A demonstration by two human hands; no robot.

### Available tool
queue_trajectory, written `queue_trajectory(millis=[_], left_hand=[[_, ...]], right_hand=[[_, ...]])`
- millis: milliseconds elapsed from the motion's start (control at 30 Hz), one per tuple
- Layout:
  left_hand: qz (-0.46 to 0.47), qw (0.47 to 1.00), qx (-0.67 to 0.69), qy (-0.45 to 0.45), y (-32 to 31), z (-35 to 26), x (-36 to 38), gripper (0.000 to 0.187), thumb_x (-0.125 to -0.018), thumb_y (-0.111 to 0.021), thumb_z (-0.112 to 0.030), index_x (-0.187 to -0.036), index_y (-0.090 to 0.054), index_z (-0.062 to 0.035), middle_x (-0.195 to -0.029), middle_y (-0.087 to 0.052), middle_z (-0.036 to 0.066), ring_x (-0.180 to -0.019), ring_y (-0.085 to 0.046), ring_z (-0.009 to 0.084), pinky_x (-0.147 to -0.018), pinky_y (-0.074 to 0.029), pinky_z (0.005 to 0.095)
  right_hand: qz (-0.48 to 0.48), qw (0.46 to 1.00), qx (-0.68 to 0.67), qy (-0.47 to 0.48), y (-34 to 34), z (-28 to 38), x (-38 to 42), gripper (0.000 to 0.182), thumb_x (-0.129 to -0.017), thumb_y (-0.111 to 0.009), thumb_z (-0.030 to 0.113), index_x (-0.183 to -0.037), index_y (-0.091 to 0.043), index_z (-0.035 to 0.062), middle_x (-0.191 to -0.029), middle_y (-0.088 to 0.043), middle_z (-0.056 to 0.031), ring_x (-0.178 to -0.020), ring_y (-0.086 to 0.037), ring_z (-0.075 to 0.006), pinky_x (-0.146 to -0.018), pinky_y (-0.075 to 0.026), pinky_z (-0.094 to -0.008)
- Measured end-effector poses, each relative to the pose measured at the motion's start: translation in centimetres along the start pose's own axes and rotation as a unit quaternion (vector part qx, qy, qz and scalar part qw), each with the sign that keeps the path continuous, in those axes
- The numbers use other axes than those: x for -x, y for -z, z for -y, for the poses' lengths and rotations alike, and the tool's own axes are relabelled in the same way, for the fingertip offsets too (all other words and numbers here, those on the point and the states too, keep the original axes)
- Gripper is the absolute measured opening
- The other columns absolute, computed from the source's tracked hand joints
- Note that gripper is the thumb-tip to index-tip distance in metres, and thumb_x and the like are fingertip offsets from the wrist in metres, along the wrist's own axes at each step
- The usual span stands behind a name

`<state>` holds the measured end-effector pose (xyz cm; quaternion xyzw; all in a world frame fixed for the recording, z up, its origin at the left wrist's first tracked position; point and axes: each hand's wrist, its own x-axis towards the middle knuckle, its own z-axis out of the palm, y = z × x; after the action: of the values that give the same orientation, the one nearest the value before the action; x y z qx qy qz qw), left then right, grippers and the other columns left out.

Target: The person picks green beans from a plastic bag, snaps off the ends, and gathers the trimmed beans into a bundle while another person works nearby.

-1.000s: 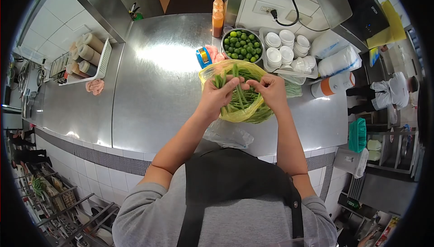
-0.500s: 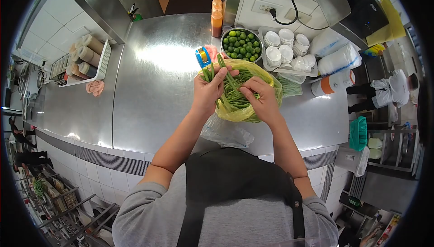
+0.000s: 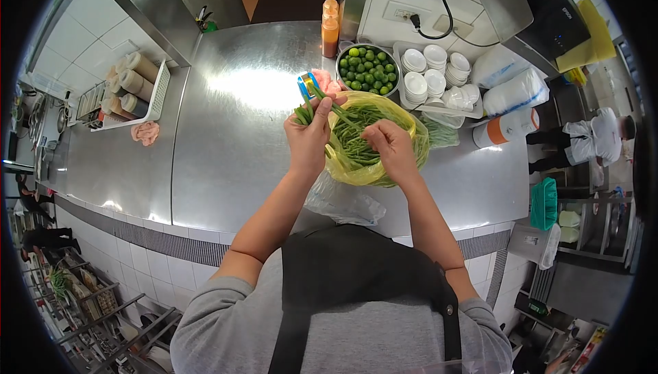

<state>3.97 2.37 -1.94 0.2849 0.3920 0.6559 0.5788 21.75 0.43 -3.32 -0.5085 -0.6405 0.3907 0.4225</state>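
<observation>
The left hand point(image 3: 308, 142) was clamped on a few beans point(image 3: 303, 115), its thumb pressed against them and their ends poking out past the fingers. The right hand point(image 3: 395, 153) had its thumb and fingers drawn together beside the end of a long bean point(image 3: 348, 120) that slanted from the left hand over the bag point(image 3: 419, 135); whether they pinched its tip, one could not tell.

The yellow bag stood open on the steel counter point(image 3: 229, 161), between and beneath the hands, with many more beans point(image 3: 356, 142) inside. Clear plastic point(image 3: 346, 203) lay on the near side of it, and a greenish bag point(image 3: 441, 132) lay against its right side. Just beyond were a bowl point(image 3: 340, 86) of limes point(image 3: 368, 66), a pink cloth point(image 3: 327, 83) and a blue roll point(image 3: 306, 85), partly hidden by the beans.

White cups point(image 3: 435, 81) sat in a tray point(image 3: 399, 51) right of the bowl, and sauce bottles point(image 3: 330, 37) stood behind it. Well to the left, a white basket point(image 3: 160, 96) held more bottles point(image 3: 134, 84), with another cloth point(image 3: 145, 133) beside it.
</observation>
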Motion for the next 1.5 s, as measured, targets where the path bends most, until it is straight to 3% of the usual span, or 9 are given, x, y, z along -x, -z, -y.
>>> queue_trajectory(millis=[333, 533, 600, 700, 967, 1033, 1200, 1333, 1500], left_hand=[[0.009, 0.971, 0.186, 0.149, 2.0, 0.8, -1.0, 0.031, -0.102, -0.058, -0.019, -0.126, -0.058, 0.0007, -0.118, -0.069, 0.012, -0.058, -0.045, 0.0032, -0.045, -0.036, 0.0161], [-0.013, 0.953, 0.228, 0.201, 0.7, -0.2, -0.4, 0.031, -0.102, -0.057, -0.019, -0.127, -0.056, 0.0001, -0.116, -0.067, 0.013, -0.089, -0.067, 0.0164, -0.079, -0.059, 0.0283], [0.002, 0.955, 0.235, 0.18, 0.6, 0.5, -0.7, 0.031, -0.102, -0.057, -0.019, -0.127, -0.056, 0.0008, -0.114, -0.067, 0.013, -0.095, -0.068, 0.0204, -0.083, -0.06, 0.033], [0.031, 0.962, 0.227, 0.148, 0.7, 0.9, -0.7, 0.029, -0.102, -0.057, -0.018, -0.124, -0.057, 0.0019, -0.108, -0.067, 0.012, -0.096, -0.069, 0.0226, -0.087, -0.06, 0.0363], [0.074, 0.968, 0.148, 0.187, 2.5, 1.8, -1.1, 0.02, -0.097, -0.067, -0.02, -0.101, -0.064, -0.0006, -0.077, -0.06, 0.0, -0.064, -0.057, 0.0069, -0.052, -0.045, 0.0207], [0.11, 0.968, -0.073, 0.214, 1.8, 1.3, -0.5, 0.02, -0.092, -0.074, -0.02, -0.096, -0.07, -0.0008, -0.07, -0.06, -0.002, -0.059, -0.051, 0.0025, -0.047, -0.033, 0.0187], [0.182, 0.964, -0.166, 0.1, -0.1, 1.4, 0.6, 0.017, -0.085, -0.078, -0.011, -0.097, -0.074, 0.0015, -0.077, -0.07, 0.001, -0.065, -0.059, 0.0045, -0.058, -0.047, 0.0217], [0.195, 0.945, -0.255, 0.062, 0.5, 1.3, 0.3, 0.016, -0.081, -0.08, -0.006, -0.094, -0.075, 0.003, -0.085, -0.074, 0.006, -0.075, -0.066, 0.009, -0.072, -0.055, 0.0276], [0.187, 0.937, -0.285, 0.078, 0.6, 1.5, 0.6, 0.012, -0.08, -0.08, -0.004, -0.089, -0.075, 0.0023, -0.079, -0.073, 0.005, -0.073, -0.066, 0.0091, -0.07, -0.055, 0.0272]], right_hand=[[-0.033, 0.913, -0.406, 0.007, 0.6, 2.0, -0.8, 0.014, -0.099, -0.061, 0.012, -0.094, -0.064, 0.0001, -0.081, -0.061, -0.0025, -0.07, -0.055, -0.0094, -0.066, -0.046, -0.0251], [0.075, 0.979, -0.119, -0.145, 1.8, -1.4, -1.1, 0.013, -0.094, -0.066, 0.01, -0.087, -0.064, -0.0011, -0.093, -0.062, -0.0068, -0.082, -0.06, -0.0164, -0.075, -0.048, -0.0294], [0.06, 0.967, 0.236, 0.078, 0.5, -0.8, -0.4, 0.01, -0.084, -0.073, 0.007, -0.086, -0.066, 0.0006, -0.096, -0.058, -0.0091, -0.095, -0.058, -0.0242, -0.083, -0.048, -0.0339], [0.074, 0.942, 0.321, 0.061, -0.3, -1.2, -0.1, 0.013, -0.076, -0.074, 0.005, -0.086, -0.066, 0.0018, -0.102, -0.056, -0.013, -0.106, -0.054, -0.0308, -0.092, -0.047, -0.0411], [-0.002, 0.998, 0.06, -0.011, 0.9, -0.5, -1.3, 0.007, -0.086, -0.07, 0.002, -0.091, -0.065, 0.0018, -0.089, -0.062, -0.0025, -0.078, -0.061, -0.0122, -0.073, -0.05, -0.0263], [-0.027, 0.999, -0.026, -0.02, 1.1, 0.1, -1.4, 0.005, -0.089, -0.068, 0.002, -0.092, -0.065, 0.0014, -0.087, -0.064, -0.0008, -0.075, -0.061, -0.0081, -0.07, -0.051, -0.024], [-0.028, 0.979, -0.188, -0.076, 1.2, 2.6, -1.3, 0.007, -0.092, -0.069, 0.007, -0.092, -0.065, 0.0016, -0.084, -0.065, 0.001, -0.076, -0.06, -0.006, -0.07, -0.05, -0.0237], [-0.029, 0.988, -0.142, -0.054, 1.5, 2.0, -1.4, 0.005, -0.092, -0.067, 0.005, -0.094, -0.065, 0.0014, -0.083, -0.063, -0.0019, -0.075, -0.062, -0.0116, -0.068, -0.05, -0.0278], [-0.132, 0.938, 0.246, 0.206, 1.3, 1.5, -1.8, 0.006, -0.091, -0.063, 0.004, -0.088, -0.06, -0.0006, -0.086, -0.057, -0.0133, -0.073, -0.056, -0.0337, -0.064, -0.045, -0.0399]])
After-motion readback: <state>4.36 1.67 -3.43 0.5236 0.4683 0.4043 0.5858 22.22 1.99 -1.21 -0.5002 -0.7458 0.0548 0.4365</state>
